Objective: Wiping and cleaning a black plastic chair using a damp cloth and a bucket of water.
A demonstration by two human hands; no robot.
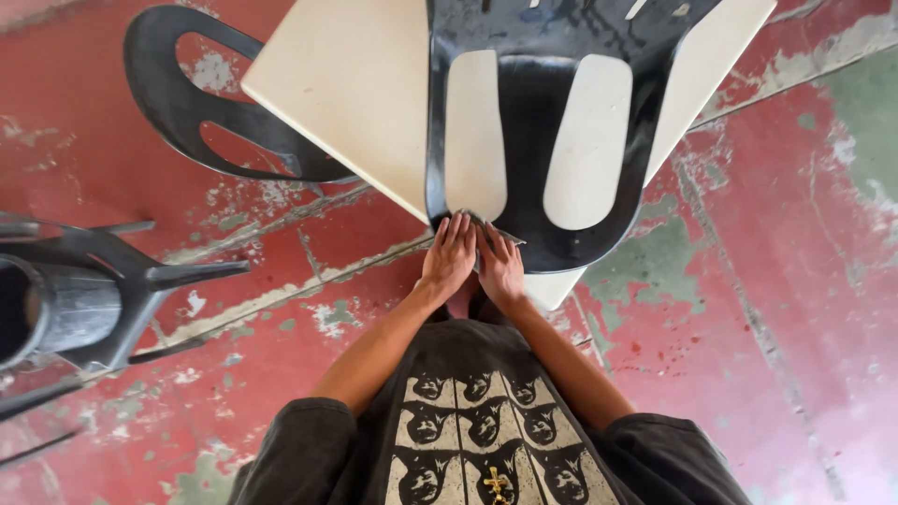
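Black plastic chair (547, 122) lies upturned on the table (355, 84), both hands, left hand (449, 257) and right hand (500, 271), seemingly pressed flat against its rim, steadying it.

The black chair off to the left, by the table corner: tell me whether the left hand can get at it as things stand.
Probably yes. The left hand rests with the right hand on the edge of the chair on the table. Only bare floor lies between it and the other chair, though it looks a long stretch.
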